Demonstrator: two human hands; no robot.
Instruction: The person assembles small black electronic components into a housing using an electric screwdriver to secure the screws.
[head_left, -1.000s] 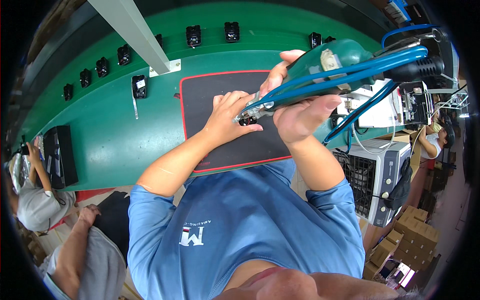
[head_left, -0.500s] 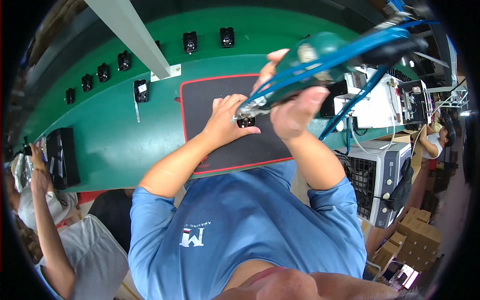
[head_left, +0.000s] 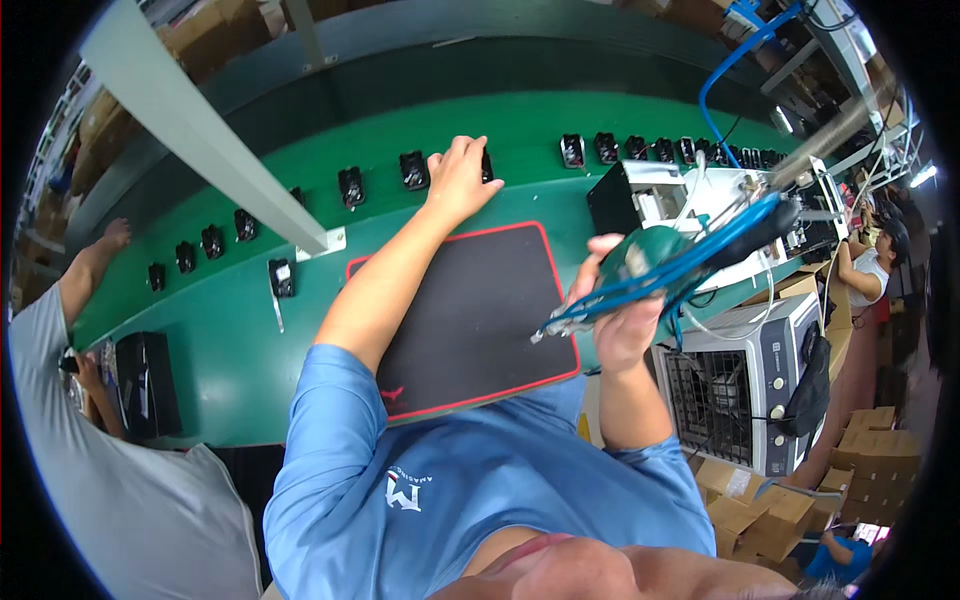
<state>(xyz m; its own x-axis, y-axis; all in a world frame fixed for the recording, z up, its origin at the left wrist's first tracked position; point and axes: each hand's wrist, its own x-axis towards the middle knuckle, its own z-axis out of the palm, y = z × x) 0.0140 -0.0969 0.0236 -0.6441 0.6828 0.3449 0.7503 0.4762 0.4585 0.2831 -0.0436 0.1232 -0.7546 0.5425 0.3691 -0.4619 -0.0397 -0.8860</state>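
My left hand (head_left: 462, 185) reaches out to the green strip behind the bench. Its fingers and thumb close round a small black housing (head_left: 487, 166), mostly hidden by the hand. Just left of it sits another black housing (head_left: 413, 170). My right hand (head_left: 628, 325) grips a green power screwdriver (head_left: 648, 252) with blue cords (head_left: 690, 262) along it. The tool's metal tip points down and left over the right edge of a black mat (head_left: 470, 320) with a red border.
More black housings (head_left: 350, 187) line the green strip on both sides. A slanted grey post (head_left: 200, 120) stands at left. White-and-black equipment (head_left: 650, 190) sits at right, above a grey air cooler (head_left: 740, 390). A co-worker's arm (head_left: 90, 260) extends at far left.
My left hand has moved from the mat out to the green strip with the black housing. My right hand has lowered the screwdriver toward the mat's right edge. The view has shifted.
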